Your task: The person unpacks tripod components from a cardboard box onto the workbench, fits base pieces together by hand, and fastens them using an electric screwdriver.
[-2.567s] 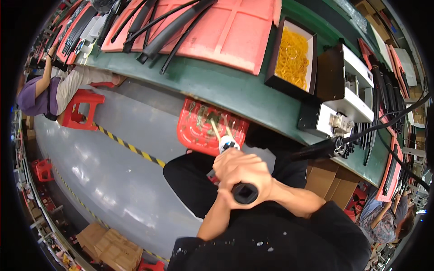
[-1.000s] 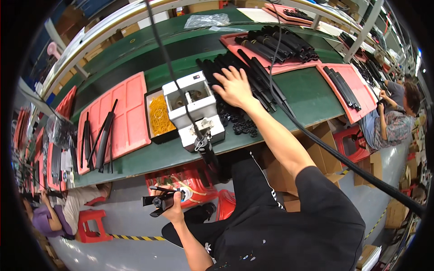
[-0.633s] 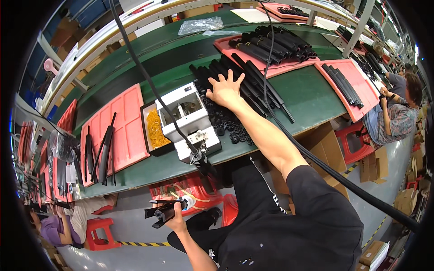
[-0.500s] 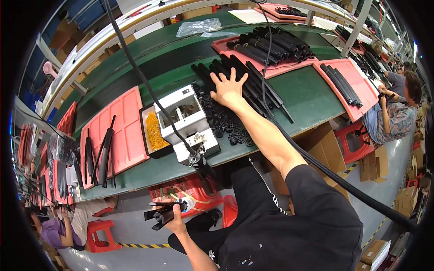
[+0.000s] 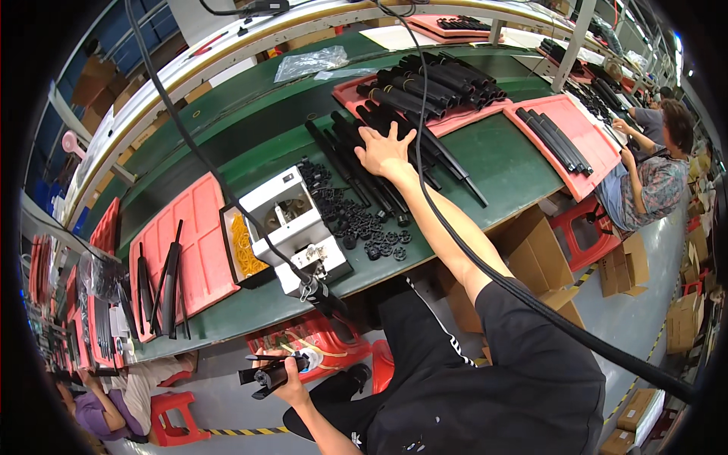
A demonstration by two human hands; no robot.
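My right hand lies palm down with its fingers spread over long black tubes on the green table. To its left and nearer me is a heap of small round black plastic parts. In front of the table edge, my left hand is closed around a black piece with several prongs and a ridged round end; its exact kind cannot be told. A white machine with an opening on top stands left of the small parts. Beside it, a black tray holds yellow rubber bands.
Pink trays hold banded black tubes at the back, more tubes at right and dark rods at left. A black cable crosses over my right arm. People sit at both sides. A red stool stands below the table.
The view has shifted a little, moving the table's contents left in the picture. Under my right hand the tubes lie differently, some now nearer the small parts. My left hand keeps its hold.
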